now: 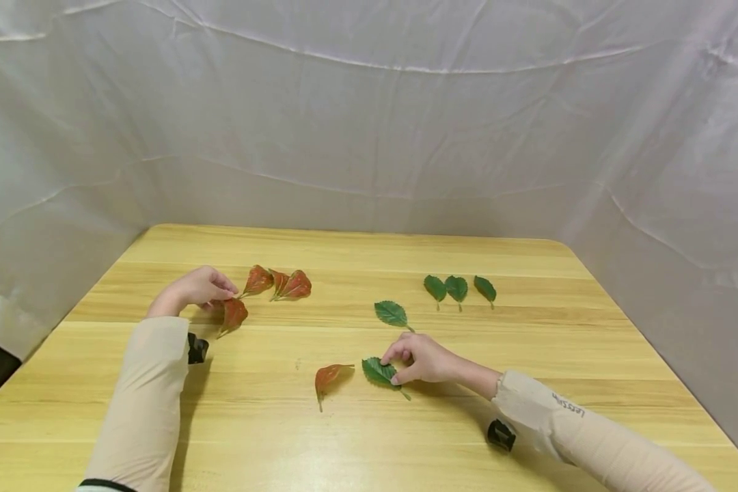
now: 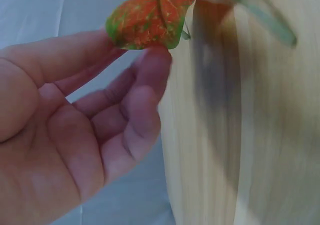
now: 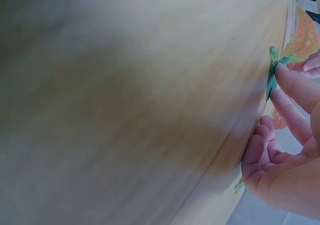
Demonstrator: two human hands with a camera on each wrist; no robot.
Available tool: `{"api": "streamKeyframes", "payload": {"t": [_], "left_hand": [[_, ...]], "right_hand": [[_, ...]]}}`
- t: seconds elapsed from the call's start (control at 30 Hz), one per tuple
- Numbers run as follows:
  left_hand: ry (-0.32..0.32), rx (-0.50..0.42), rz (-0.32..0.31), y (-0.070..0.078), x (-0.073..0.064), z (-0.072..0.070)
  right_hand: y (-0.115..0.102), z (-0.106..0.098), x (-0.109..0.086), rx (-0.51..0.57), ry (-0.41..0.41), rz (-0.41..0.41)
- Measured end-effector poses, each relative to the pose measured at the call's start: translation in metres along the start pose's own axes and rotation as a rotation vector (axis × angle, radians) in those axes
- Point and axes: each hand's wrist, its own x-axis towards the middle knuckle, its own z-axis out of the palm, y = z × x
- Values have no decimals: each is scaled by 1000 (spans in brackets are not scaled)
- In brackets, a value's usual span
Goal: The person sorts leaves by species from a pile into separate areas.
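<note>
At the left of the table, my left hand [image 1: 206, 287] pinches a red leaf [image 1: 234, 314] between thumb and fingertips. Seen from the left wrist, the leaf [image 2: 150, 22] is orange-red with green edges. Just beyond those fingertips lie more red leaves [image 1: 258, 280], close together. Nearer the front, my right hand [image 1: 424, 359] has its thumb and index finger on a green leaf [image 1: 376, 371], gripping it close over the table. A separate red leaf [image 1: 329, 378] with a curled shape lies to the left of that green one.
Another green leaf [image 1: 391, 313] lies beyond the right hand. Farther back on the right, three green leaves [image 1: 456, 288] form a row. Pale cloth [image 1: 369, 137] hangs behind and beside the wooden table [image 1: 252, 437].
</note>
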Motion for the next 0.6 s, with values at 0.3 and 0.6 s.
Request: {"api": "streamKeyframes", "payload": {"t": [0.3,0.6], "left_hand": [[148,114,2,8,-3,4],[314,132,90,27,-5,10]], "right_hand": [[0,2,0,8,6,8],[2,4,2,-6,30,-14]]}}
